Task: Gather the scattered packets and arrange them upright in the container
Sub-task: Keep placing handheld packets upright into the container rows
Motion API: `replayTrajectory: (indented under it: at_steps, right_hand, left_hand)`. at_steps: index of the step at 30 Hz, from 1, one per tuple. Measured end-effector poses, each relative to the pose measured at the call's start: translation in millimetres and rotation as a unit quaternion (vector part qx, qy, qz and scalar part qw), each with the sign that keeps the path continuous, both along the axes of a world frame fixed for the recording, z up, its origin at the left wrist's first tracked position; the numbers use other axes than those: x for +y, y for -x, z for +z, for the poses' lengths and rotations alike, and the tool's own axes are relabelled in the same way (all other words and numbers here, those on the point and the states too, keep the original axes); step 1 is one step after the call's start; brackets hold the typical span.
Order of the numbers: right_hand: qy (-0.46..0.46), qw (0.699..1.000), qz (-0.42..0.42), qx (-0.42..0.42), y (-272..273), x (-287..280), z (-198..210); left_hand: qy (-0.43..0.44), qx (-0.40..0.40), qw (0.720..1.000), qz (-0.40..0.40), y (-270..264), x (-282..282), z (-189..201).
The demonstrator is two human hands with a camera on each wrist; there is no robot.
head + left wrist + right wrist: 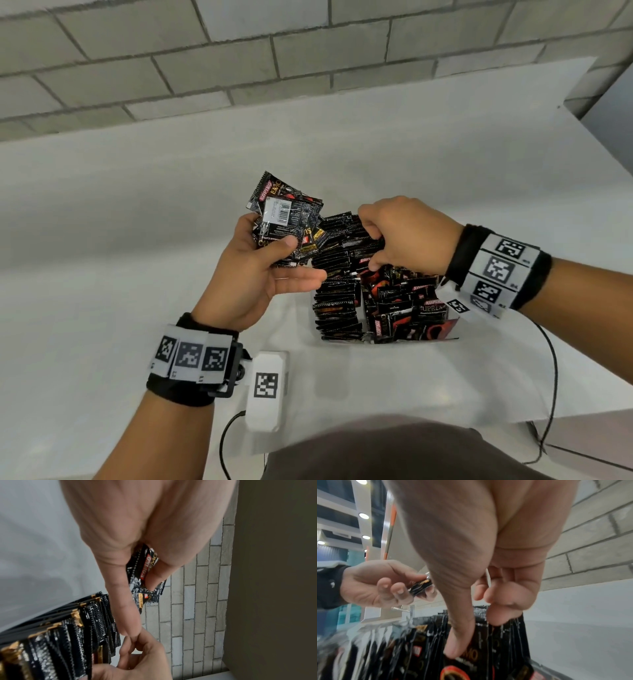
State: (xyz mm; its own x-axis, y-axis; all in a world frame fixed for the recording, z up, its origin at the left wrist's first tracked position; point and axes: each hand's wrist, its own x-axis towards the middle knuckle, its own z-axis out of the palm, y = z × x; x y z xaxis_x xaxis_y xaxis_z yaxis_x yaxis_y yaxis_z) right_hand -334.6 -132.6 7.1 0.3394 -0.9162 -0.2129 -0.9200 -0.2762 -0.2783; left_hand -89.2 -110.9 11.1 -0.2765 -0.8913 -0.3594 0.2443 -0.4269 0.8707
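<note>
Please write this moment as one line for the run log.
left hand: holds bunch of packets | right hand: fingers in upright packets | container: partly filled

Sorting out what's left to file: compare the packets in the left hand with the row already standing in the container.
The packets in the left hand are a loose, fanned bunch held above the table, faces and a barcode showing. The row in the container stands on edge, packed tightly, showing mostly top seams. The left hand grips its bunch; the right hand reaches into the row. Both are black sachets of one brand.
</note>
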Motion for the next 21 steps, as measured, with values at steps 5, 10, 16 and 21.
replayTrajectory:
  at_steps: [5,10,16,21]
  right_hand:
    - [-0.008,0.994,-0.048,-0.093,7.6,2.2,27.0]
    - [0.009,0.943,-0.115,-0.311,-2.8,15.2,53.7]
    - [-0.028,0.919,-0.133,-0.37,-4.3,23.9,45.3]
    - [-0.044,0.913,-0.151,-0.378,2.0,29.6,42.0]
  left_hand:
    - [-0.006,-0.03,0.999,-0.018,4.0,0.9,-0.2]
    - [0.019,-0.001,0.997,-0.068,19.7,7.3,4.0]
    - [0.007,0.07,0.994,-0.082,34.0,12.2,8.0]
    - [0.012,0.041,0.995,-0.088,33.6,14.2,8.2]
